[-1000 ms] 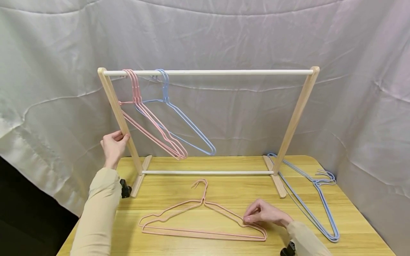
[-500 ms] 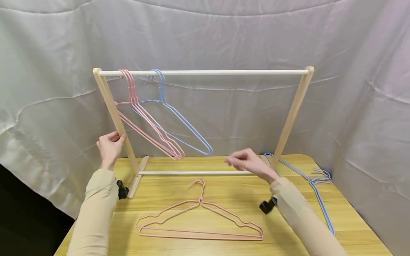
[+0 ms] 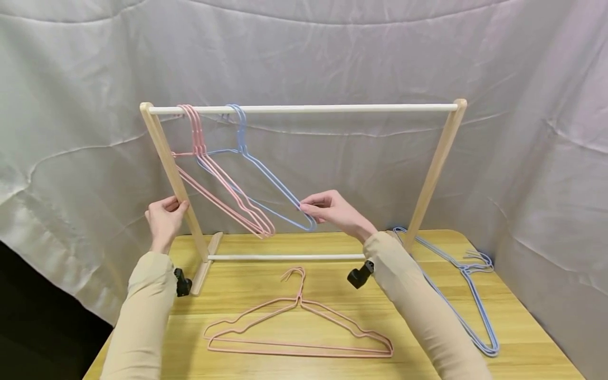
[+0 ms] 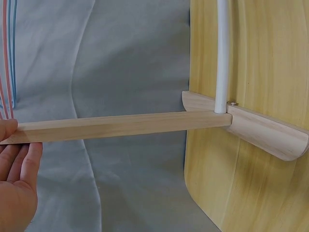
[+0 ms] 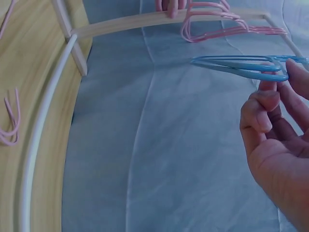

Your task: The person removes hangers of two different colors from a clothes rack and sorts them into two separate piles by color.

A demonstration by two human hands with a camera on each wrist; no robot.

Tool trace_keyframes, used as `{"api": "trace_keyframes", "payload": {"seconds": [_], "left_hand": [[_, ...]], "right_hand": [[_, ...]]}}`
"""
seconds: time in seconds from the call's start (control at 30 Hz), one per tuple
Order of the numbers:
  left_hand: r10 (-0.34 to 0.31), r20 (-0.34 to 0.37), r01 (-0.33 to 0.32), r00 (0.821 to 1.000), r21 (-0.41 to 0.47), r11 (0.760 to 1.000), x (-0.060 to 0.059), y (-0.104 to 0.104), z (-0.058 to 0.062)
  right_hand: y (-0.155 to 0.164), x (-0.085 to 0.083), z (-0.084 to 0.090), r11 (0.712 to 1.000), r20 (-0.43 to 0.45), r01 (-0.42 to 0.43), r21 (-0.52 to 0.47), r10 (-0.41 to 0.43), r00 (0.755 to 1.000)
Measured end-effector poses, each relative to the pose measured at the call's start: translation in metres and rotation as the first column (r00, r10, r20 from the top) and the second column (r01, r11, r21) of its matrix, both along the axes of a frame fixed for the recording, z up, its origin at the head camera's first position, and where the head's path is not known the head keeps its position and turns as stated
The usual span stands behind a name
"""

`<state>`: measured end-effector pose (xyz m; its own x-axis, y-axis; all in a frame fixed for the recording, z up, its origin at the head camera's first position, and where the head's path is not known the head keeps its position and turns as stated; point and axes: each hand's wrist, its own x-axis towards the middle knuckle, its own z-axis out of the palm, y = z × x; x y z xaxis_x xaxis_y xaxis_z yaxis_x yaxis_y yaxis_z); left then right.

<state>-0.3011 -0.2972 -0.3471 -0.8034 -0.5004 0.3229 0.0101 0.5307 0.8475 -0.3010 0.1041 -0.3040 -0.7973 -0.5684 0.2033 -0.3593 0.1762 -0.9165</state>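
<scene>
Pinching the hung blue hanger's (image 3: pixel 266 177) lower corner, right hand (image 3: pixel 330 210); left hand (image 3: pixel 163 219) grips the rack's end post (image 3: pixel 173 177)

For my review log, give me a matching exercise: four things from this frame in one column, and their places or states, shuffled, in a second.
Things:
1. left hand
2. right hand
3. pink hangers on the table
4. blue hangers on the table

Places or states:
A. lying flat at the table's front middle
B. pinching the hanging blue hangers' lower corner
C. lying by the rack's right foot
D. holding the rack's left post

Pairs: 1-D, 2-B, 3-A, 4-C
</scene>
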Motion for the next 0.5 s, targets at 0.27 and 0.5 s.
{"api": "trace_keyframes", "payload": {"seconds": [0.27,0.5], "left_hand": [[-0.023,-0.024,0.023,0.999,0.014,1.0,-0.0009,0.0006,0.0004],[-0.015,-0.009,0.015,1.0,-0.001,1.0,0.0002,0.0002,0.0008]], "right_hand": [[-0.0002,-0.0026,0.0018,0.999,-0.014,-0.022,-0.032,0.022,1.0],[0.0009,-0.0019,0.0007,0.998,-0.067,-0.025,-0.059,0.021,0.998]]}}
